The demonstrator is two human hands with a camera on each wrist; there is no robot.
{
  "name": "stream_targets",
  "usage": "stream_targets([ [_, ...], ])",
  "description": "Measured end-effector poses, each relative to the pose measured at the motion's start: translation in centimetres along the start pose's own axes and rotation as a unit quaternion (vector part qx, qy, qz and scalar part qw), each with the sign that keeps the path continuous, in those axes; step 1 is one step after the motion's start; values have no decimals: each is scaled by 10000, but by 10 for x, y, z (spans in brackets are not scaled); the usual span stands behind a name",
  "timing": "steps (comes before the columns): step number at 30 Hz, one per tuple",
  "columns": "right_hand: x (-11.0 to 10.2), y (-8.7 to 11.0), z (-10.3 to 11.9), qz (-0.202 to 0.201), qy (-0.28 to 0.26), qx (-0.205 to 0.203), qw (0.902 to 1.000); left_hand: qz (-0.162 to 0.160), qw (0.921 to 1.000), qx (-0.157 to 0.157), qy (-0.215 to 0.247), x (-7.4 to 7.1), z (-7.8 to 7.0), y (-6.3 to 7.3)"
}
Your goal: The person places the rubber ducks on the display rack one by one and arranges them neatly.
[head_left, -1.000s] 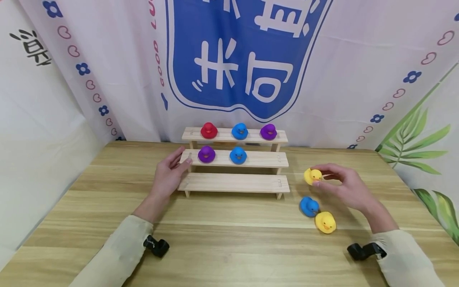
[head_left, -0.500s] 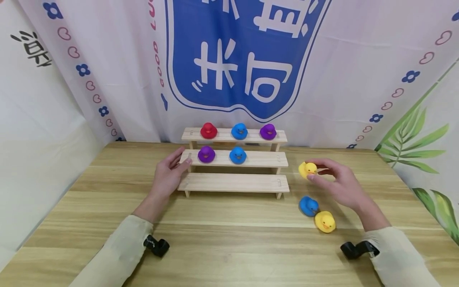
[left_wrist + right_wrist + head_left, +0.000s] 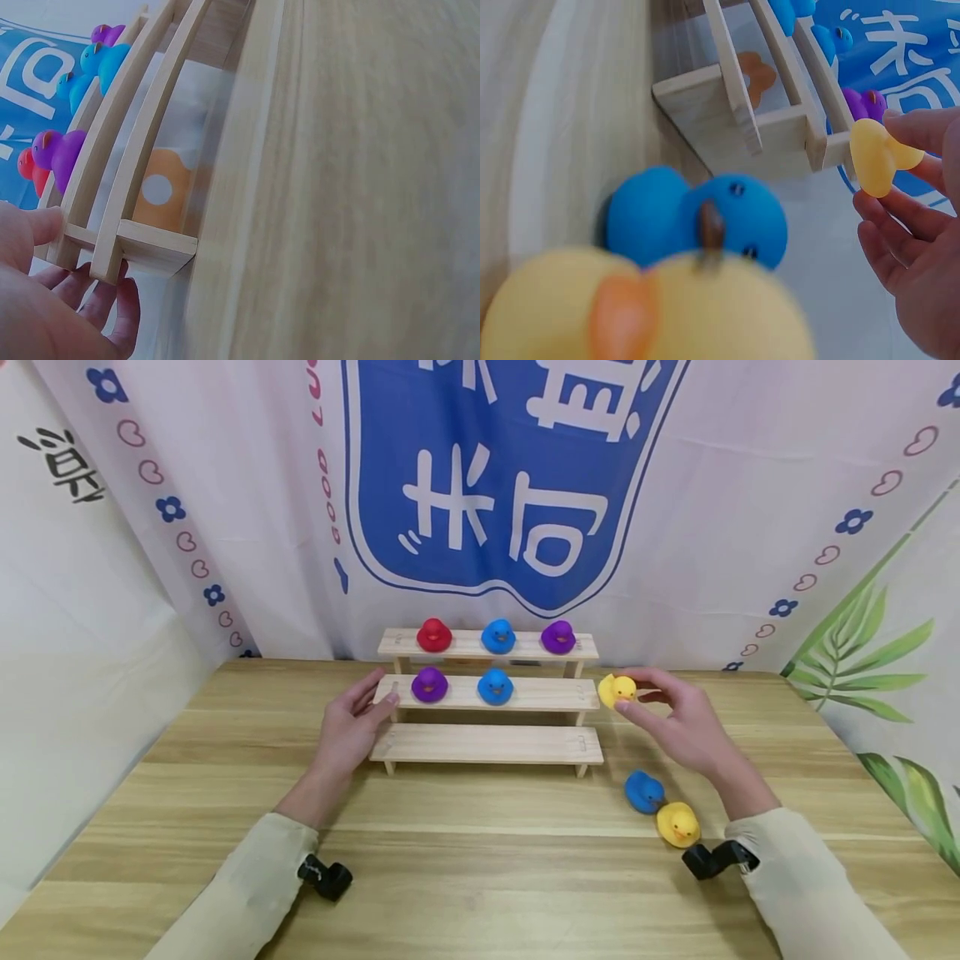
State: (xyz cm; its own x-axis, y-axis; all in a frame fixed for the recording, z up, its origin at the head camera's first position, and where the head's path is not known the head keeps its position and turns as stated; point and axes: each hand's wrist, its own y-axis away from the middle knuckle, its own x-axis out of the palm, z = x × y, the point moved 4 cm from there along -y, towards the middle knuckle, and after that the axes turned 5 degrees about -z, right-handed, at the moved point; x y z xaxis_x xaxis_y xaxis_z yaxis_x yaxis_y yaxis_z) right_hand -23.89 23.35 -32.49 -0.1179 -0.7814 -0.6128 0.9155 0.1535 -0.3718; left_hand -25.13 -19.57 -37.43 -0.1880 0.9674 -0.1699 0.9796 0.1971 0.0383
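Observation:
A three-tier wooden stand (image 3: 487, 744) stands on the table. My left hand (image 3: 351, 720) grips its left end at the middle tier, thumb on top and fingers beneath, as the left wrist view shows. Between thumb and fingertips my right hand (image 3: 678, 714) pinches a yellow rubber duck (image 3: 618, 692), just off the right end of the middle tier. That tier bears a purple duck (image 3: 430, 685) and a blue duck (image 3: 496, 687). On the top tier sit a red duck (image 3: 434, 636), another blue duck (image 3: 498, 637) and another purple duck (image 3: 558, 637). The lowest tier is bare.
On the table right of the stand lie a loose blue duck (image 3: 644, 792) and a second yellow duck (image 3: 678, 825), side by side below my right forearm. A printed curtain (image 3: 285, 527) hangs close behind the stand.
My right hand has carried the yellow duck left and toward the back, from over the table to the middle tier's right end. The left hand keeps its grip on the stand.

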Motion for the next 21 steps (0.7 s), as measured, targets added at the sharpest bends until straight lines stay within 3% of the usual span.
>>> stream_targets([
  [7,9,-12,12,14,-120,-92,9999,-22,10000,-5,-15,-1,0,0],
  [21,32,-24,23,318,-297,112,9990,-60,9999,74,-47,0,-1,0],
])
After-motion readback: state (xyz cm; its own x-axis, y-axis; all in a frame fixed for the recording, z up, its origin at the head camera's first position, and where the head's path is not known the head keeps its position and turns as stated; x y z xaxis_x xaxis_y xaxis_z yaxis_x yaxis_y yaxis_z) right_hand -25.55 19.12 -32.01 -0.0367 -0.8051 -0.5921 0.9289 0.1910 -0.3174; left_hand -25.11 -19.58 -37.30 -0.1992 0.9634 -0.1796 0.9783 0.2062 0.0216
